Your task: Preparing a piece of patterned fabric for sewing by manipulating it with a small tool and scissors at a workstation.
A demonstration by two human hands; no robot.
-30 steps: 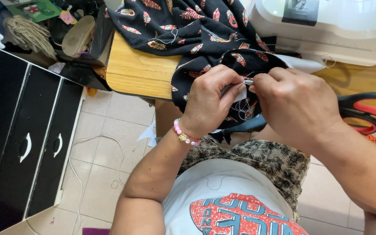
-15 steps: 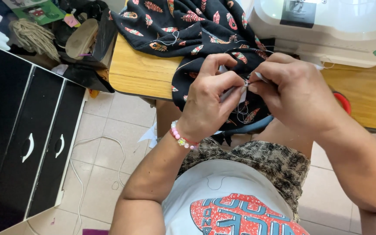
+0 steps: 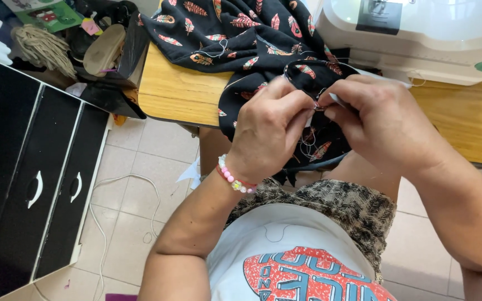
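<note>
A black fabric (image 3: 241, 33) printed with orange and white feathers lies over the wooden table (image 3: 179, 95) and hangs off its front edge toward my lap. My left hand (image 3: 269, 131), with a pink bead bracelet at the wrist, pinches the fabric's edge. My right hand (image 3: 383, 125) pinches the same edge right beside it, fingertips nearly touching the left ones. Loose white thread hangs from the cloth below my fingers. Whether a small tool sits between my right fingers I cannot tell.
A white sewing machine (image 3: 419, 33) stands on the table at the back right. A black drawer cabinet (image 3: 23, 184) stands at the left, with clutter, a bundle of twine (image 3: 43, 47) and a shoe (image 3: 104, 50) behind it. A white cable (image 3: 124, 184) lies on the tiled floor.
Both hands have shifted slightly up and left over the table edge while still working the fabric. The red-handled scissors seen at the right a second ago are out of sight now.
</note>
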